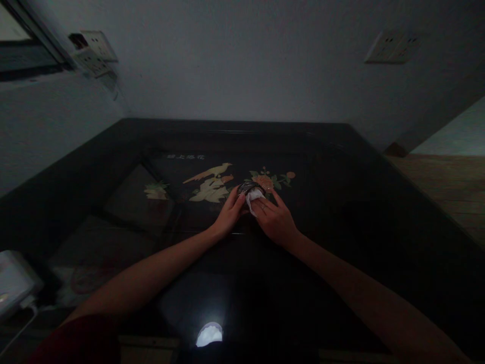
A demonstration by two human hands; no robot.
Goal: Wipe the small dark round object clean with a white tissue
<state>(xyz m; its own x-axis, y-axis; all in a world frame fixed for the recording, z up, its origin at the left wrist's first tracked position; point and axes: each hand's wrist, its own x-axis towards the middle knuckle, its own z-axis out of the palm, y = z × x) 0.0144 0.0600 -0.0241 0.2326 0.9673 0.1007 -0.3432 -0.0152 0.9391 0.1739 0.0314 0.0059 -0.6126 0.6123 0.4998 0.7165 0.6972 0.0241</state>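
Note:
Above the dark glossy table, my left hand (pixel 229 211) is closed around the side of a small dark, shiny, rounded object (pixel 245 187). It looks like glass, but the dim light hides its exact kind. In my right hand (pixel 278 220) is a crumpled white tissue (pixel 254 195), pressed by the fingers against the near side of that object. My right index finger stretches out toward the object's far right side. Both hands meet over the middle of the tabletop, and the object's underside is hidden.
The black table (pixel 322 283) carries a bird-and-flower picture (pixel 212 184) and reflects light. A white device (pixel 15 283) with a cable sits at the left edge. Wall sockets (pixel 392 46) are on the wall behind; a wooden floor (pixel 447 182) shows at right.

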